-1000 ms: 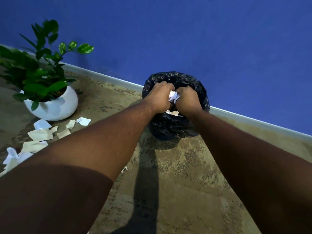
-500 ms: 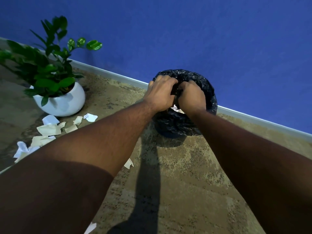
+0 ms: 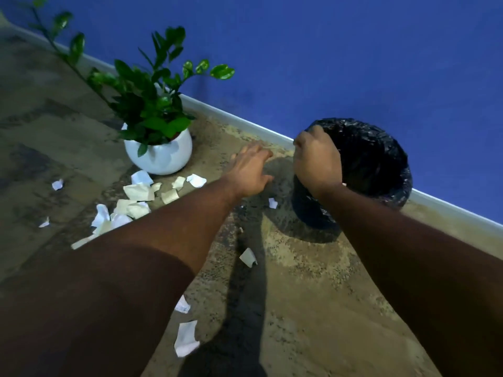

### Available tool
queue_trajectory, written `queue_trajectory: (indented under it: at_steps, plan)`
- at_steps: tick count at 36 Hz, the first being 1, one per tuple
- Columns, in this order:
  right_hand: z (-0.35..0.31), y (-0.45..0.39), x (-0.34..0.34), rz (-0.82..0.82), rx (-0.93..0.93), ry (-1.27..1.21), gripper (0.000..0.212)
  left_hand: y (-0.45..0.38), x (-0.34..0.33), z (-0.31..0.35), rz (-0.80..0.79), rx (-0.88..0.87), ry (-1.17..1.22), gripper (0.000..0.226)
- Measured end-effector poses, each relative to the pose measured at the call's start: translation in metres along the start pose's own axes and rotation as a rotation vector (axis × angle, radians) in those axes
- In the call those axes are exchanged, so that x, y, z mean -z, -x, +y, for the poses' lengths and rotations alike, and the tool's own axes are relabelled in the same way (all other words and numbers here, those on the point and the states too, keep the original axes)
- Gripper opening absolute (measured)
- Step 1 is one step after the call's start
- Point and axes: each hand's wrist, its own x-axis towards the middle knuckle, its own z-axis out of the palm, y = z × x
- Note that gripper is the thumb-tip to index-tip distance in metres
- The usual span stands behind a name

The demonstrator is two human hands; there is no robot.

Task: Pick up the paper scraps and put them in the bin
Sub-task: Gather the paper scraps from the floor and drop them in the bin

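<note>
Landmark: the bin (image 3: 375, 159), lined with a black bag, stands on the floor (image 3: 313, 295) against the blue wall (image 3: 353, 63).
Left hand: the left hand (image 3: 251, 170) hovers just left of the bin, fingers spread and relaxed, holding nothing.
Right hand: the right hand (image 3: 317, 161) is over the bin's near-left rim, fingers curled; whether that grip is clamped on a scrap or on nothing I cannot tell.
Scraps: the main heap of paper scraps (image 3: 141, 197) lies well left of the bin, in front of the plant pot (image 3: 159, 153); one small scrap (image 3: 272, 203) lies just beside the bin's base; more lie nearer the person, one (image 3: 248, 257) between the arms and a larger one (image 3: 186, 338) further back.
Step in hand: likely reaching out for the next handful.
How to do it well: gather the heap first, sweeping pieces together with flat fingers before closing on them.
Care: thin paper slips out of a loose hold, so cup both hands and release only once they are inside the rim.
Last: pick up the strays singly.
</note>
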Motion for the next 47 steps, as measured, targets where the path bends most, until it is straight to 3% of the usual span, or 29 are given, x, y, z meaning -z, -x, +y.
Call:
queue_trajectory:
  at_steps: [5,11,16,19,26,29,35,39,47]
  plan:
    - [-0.038,0.009,-0.03,-0.21,0.138,0.015,0.016,0.023,-0.012,-0.039,-0.108,0.066,0.023,0.057]
    - [-0.045,0.022,-0.063,-0.622,-0.006,0.048,0.028,0.054,-0.038,-0.063,-0.247,0.132,0.107,0.058]
    - [-0.026,0.037,-0.099,-0.751,-0.076,0.048,0.021,0.079,-0.064,-0.057,-0.373,0.102,0.189,0.059]
    - [-0.006,0.046,-0.129,-0.795,-0.157,-0.008,0.014,0.088,-0.086,-0.052,-0.424,0.105,0.151,0.071]
    - [-0.003,0.062,-0.153,-0.835,-0.224,-0.033,0.04,0.104,-0.127,-0.045,-0.542,0.125,0.088,0.113]
    - [-0.001,0.062,-0.169,-0.822,-0.232,-0.061,0.046,0.109,-0.14,-0.046,-0.506,0.104,0.032,0.1]
    - [0.002,0.057,-0.187,-0.856,-0.306,-0.144,0.055,0.11,-0.145,-0.045,-0.325,0.087,-0.023,0.041]
    - [0.008,0.061,-0.2,-0.863,-0.302,-0.181,0.048,0.105,-0.149,-0.053,-0.281,0.026,-0.063,0.034]
    - [0.01,0.086,-0.208,-0.597,-0.21,-0.146,0.034,0.099,-0.147,-0.056,-0.215,0.088,0.074,0.028]
